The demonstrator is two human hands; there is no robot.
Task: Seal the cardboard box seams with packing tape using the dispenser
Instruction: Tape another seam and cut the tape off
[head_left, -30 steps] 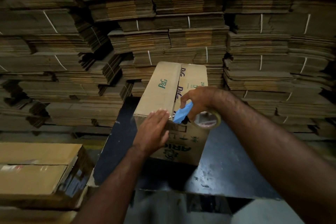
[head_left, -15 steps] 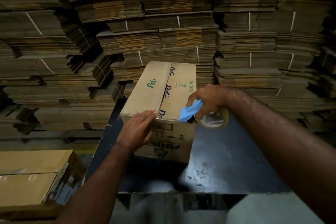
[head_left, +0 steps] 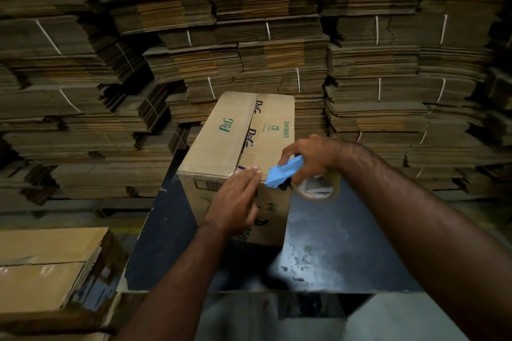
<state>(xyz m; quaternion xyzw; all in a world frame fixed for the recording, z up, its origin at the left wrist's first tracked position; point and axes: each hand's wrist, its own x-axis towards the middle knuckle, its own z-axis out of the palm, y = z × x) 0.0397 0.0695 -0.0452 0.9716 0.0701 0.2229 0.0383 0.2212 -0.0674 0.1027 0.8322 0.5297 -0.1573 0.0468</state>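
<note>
**Anchoring the tape at the near edge before we run the seam**

Our right hand [head_left: 310, 159] is wrapped around the blue tape dispenser [head_left: 282, 173], index finger laid along its top, the clear tape roll [head_left: 318, 188] hanging just below the palm. Its front end sits at the near top edge of the cardboard box [head_left: 235, 141], right where the centre seam [head_left: 249, 135] ends. Our left hand [head_left: 235, 199] is flat, fingers straight and together, pressing on that same corner just at nine o'clock of the dispenser; it grips nothing.

We judge this to be the start of a strip. To do it well we should keep the left fingers firm on the tape's end, so it does not lift, then draw the dispenser toward twelve o'clock along the seam, low and steady, centred over the gap between the two flaps. The flaps look slightly uneven, one riding above the other, so pressing them level first would help the tape bridge cleanly.

The box stands on a dark, scuffed table [head_left: 346, 243], toward its far left part. At seven o'clock of the box lies another carton [head_left: 47, 266], apparently taped already. From nine through twelve to three o'clock, strapped bundles of flattened cardboard [head_left: 249, 61] rise in tall stacks in dim light.
</note>
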